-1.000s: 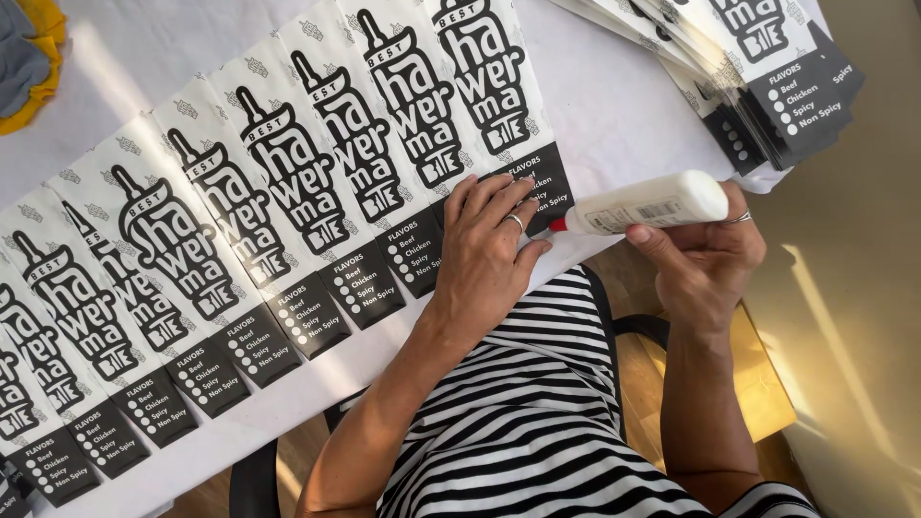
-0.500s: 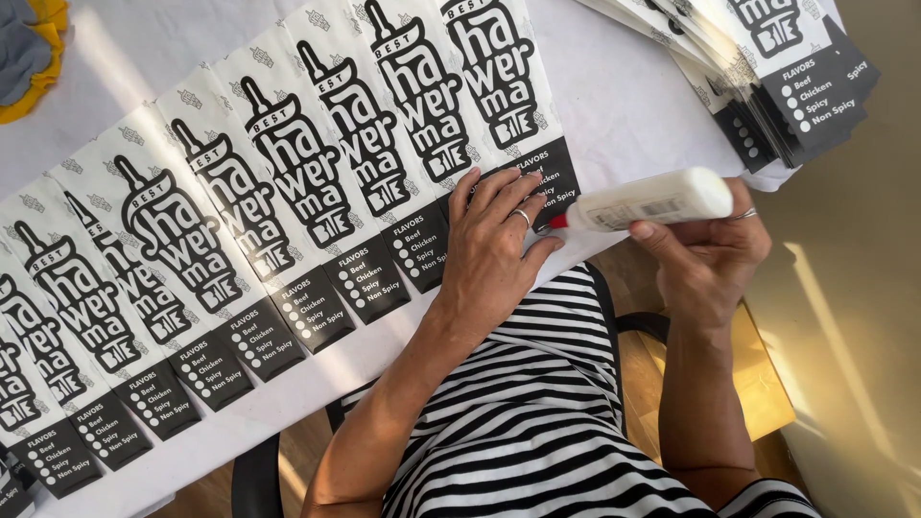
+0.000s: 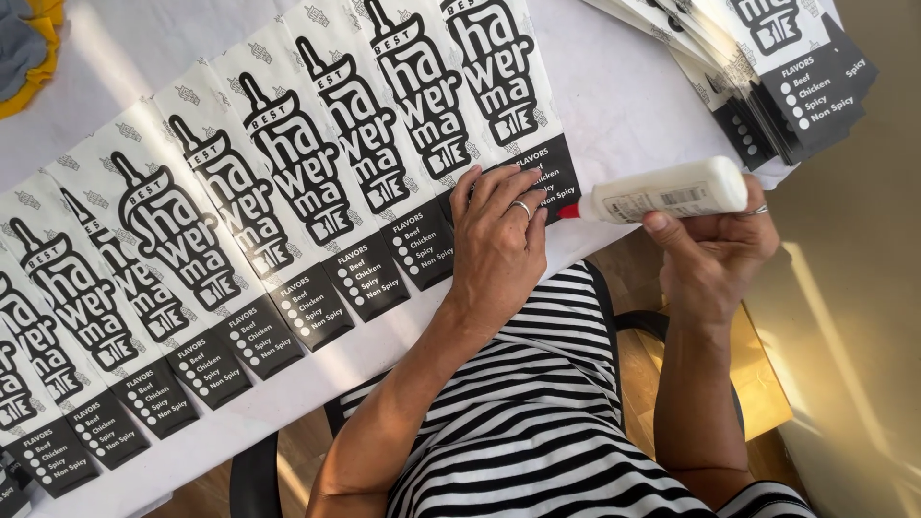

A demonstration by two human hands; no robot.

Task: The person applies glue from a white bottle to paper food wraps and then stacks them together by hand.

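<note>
- Your left hand (image 3: 497, 251) lies flat, fingers spread, pinning the last paper sleeve (image 3: 499, 105) in the overlapped row to the bench (image 3: 614, 105).
- Your right hand (image 3: 715, 254) is closed around the white glue bottle (image 3: 662, 192), red tip pointing to nine o'clock at that sleeve's black lower edge.

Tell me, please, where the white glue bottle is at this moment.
In the head view, the white glue bottle is at the upper right, held sideways in the right hand, with its red tip beside the left hand.
</note>
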